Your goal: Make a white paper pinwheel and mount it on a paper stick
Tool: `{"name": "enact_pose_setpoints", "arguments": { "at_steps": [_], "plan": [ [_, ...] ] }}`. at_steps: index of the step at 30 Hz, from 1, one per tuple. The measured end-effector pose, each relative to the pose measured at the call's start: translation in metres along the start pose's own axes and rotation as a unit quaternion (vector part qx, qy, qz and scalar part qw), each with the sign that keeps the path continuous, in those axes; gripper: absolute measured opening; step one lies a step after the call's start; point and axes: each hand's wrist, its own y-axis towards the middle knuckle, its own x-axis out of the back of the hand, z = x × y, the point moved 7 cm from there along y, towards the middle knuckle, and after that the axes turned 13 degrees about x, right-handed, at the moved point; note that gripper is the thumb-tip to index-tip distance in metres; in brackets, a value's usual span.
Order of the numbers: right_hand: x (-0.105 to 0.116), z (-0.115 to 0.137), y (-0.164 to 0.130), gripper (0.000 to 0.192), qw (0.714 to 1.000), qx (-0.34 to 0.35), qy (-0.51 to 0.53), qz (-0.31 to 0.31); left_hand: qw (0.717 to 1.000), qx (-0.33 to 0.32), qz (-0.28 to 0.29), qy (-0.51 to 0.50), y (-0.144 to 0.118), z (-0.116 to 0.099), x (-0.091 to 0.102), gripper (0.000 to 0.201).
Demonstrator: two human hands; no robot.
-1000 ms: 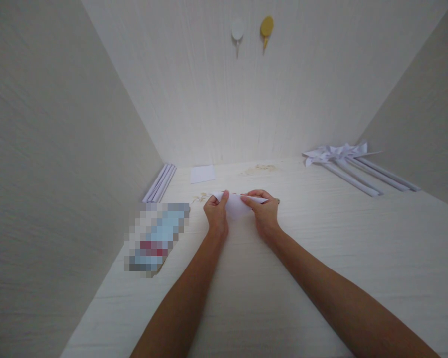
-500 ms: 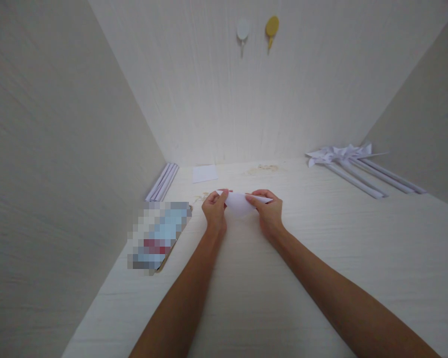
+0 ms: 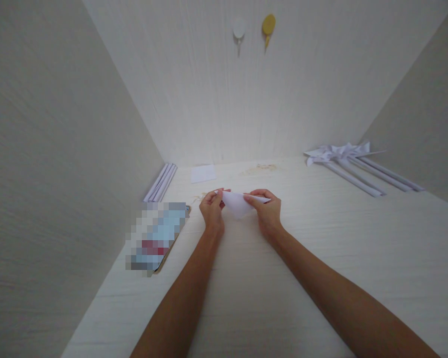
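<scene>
- Two hands meet over the middle of the pale table (image 3: 321, 258), and between them we hold one folded white paper piece (image 3: 238, 204).
- Our left hand (image 3: 212, 210) pinches the paper's left corner between thumb and fingertips; the fingers are curled shut on it.
- Our right hand (image 3: 267, 213) grips the paper's right end, fingers laid along the upper edge and thumb hidden beneath.
- We read the paper's long axis as running from left hand to right hand, roughly level, with the pointed tip projecting just past the right fingers and the rounded belly sagging toward us between the two wrists.
- Neither hand is nearer: the piece spans the gap and touches both. We cannot tell whether its lower edge rests on the table or hangs just above it.
- Beyond the left hand and slightly to its left, a small white square sheet (image 3: 203, 173) lies flat, well apart from the grip.
- Farther left of that hand, a bundle of rolled paper sticks (image 3: 160, 182) lies against the side wall, and a blurred-out flat object (image 3: 156, 237) sits just beside the left forearm.
- Far to the right of the right hand, several finished paper pinwheels (image 3: 353, 161) lie side by side, their sticks pointing away to the right.
- High above both hands, two wall hooks (image 3: 254, 27), one white and one yellow, sit on the back panel.
</scene>
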Motion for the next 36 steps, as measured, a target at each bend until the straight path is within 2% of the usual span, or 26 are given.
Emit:
{"name": "enact_pose_setpoints", "arguments": {
  "at_steps": [16,23,26,30,33,36],
  "plan": [
    [0.000,0.005,-0.001,0.019,1.000,0.006,-0.014,0.000,1.000,0.023,0.006,0.018,-0.004,-0.001,-0.003,0.021],
    [-0.004,0.001,-0.002,0.018,0.999,-0.020,-0.023,0.030,0.999,0.022,-0.042,0.024,-0.001,-0.002,0.003,0.019],
    [-0.011,-0.003,-0.005,0.015,0.996,-0.036,-0.026,0.080,0.995,-0.026,-0.071,0.071,0.002,-0.011,0.009,0.019],
    [-0.026,-0.003,-0.011,0.008,0.974,-0.041,-0.048,0.216,0.984,-0.077,-0.078,0.144,0.007,-0.022,0.014,0.019],
    [-0.033,-0.003,-0.016,0.012,0.952,-0.051,-0.063,0.296,0.977,-0.085,-0.043,0.188,0.007,-0.022,0.009,0.018],
    [-0.036,-0.006,-0.020,0.019,0.940,-0.077,-0.042,0.331,0.971,-0.064,0.022,0.228,0.003,-0.014,-0.003,0.016]
  ]
}}
